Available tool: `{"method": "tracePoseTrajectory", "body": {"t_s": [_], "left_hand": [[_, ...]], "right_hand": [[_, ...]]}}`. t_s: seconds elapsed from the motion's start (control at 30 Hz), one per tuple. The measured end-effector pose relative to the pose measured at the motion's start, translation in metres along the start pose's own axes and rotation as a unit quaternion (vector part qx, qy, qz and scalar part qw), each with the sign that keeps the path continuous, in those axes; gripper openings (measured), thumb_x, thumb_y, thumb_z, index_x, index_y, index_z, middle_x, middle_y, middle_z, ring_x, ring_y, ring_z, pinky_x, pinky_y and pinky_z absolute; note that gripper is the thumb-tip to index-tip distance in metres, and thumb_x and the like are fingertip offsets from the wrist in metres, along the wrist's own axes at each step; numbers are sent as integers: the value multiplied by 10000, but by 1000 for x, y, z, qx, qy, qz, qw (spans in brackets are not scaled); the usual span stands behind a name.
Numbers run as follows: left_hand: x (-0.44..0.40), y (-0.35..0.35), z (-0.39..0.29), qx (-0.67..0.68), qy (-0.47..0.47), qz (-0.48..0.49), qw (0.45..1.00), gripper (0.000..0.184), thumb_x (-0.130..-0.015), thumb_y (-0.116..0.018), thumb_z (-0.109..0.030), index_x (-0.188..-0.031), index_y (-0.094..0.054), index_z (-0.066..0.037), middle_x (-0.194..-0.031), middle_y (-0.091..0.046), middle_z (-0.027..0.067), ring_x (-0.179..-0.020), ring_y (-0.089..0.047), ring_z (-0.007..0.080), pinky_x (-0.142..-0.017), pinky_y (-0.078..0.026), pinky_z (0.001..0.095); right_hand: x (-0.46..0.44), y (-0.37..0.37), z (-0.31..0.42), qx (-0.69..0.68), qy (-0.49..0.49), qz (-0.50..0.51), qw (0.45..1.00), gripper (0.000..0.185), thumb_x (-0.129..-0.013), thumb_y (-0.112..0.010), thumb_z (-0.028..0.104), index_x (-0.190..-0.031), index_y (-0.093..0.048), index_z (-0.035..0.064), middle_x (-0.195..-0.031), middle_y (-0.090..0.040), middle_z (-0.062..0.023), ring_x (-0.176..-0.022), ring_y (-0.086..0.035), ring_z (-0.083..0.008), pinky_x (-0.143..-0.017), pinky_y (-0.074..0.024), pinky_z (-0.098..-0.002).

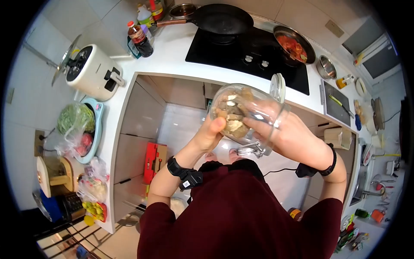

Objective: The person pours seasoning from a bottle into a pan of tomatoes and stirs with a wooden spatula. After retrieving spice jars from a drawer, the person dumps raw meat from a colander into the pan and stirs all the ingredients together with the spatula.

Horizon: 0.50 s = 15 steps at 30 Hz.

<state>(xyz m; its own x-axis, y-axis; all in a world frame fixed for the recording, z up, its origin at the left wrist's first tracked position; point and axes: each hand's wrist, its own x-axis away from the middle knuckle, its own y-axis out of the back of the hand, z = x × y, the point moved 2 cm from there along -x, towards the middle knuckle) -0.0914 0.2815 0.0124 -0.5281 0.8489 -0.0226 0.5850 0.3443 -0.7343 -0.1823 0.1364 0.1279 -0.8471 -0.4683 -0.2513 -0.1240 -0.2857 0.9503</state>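
A clear glass clip-top jar (271,93) is held tilted on its side in front of my body. Pale brown, knobbly pieces that look like ginger (234,117) lie toward its base. My left hand (210,133) is wrapped round the base end, with the thumb pressed on the glass. Through the jar's mouth reaches my right hand (268,114), its fingers bent in among the pieces; the glass and the contents partly hide the fingertips. The round lid (277,87) hangs open at the rim, and the wire clasp (251,151) dangles below.
Behind the jar, a black wok (223,19) and a pan of red food (294,46) sit on the cooktop (241,56). A cutting board (336,102) with a knife is at right. On the left counter stand a white cooker (95,73) and a blue basin (95,129).
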Motion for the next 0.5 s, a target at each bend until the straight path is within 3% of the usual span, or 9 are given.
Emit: {"method": "tracePoseTrajectory", "body": {"t_s": [0.1,0.23,0.43,0.5], "left_hand": [[-6,-6,-2,-56,-41,25,997,963,-721,-712,-547,-1400,-249,-45,-1338,-401,106,-1259,-396,206,-1048,-336,358],[-7,-3,-2,-82,-55,15,995,966,-726,-710,-538,-1406,-235,-43,-1355,-379,113,-1281,-367,213,-1072,-301,365],[-6,-1,0,-63,-49,43,996,1004,-716,-701,-572,-1415,-212,-43,-1369,-363,113,-1289,-352,217,-1075,-288,366],[-6,4,3,-68,-60,52,995,1026,-702,-703,-591,-1415,-212,-39,-1367,-364,113,-1291,-349,216,-1078,-281,370]], "right_hand": [[-3,-3,5,61,-33,-15,997,418,-708,-616,48,-1105,-620,179,-1172,-521,-122,-980,-558,-307,-752,-518,-388],[-5,-7,7,50,-49,-18,997,494,-651,-703,47,-1123,-634,176,-1230,-508,-129,-1025,-539,-328,-798,-501,-410],[-2,-5,2,5,13,-19,1000,385,-639,-719,58,-1010,-670,150,-1213,-524,-107,-1064,-536,-319,-834,-490,-409],[-5,-1,3,-67,18,-17,997,301,-677,-717,88,-952,-594,99,-1260,-498,-153,-1169,-478,-362,-919,-450,-428]]}}
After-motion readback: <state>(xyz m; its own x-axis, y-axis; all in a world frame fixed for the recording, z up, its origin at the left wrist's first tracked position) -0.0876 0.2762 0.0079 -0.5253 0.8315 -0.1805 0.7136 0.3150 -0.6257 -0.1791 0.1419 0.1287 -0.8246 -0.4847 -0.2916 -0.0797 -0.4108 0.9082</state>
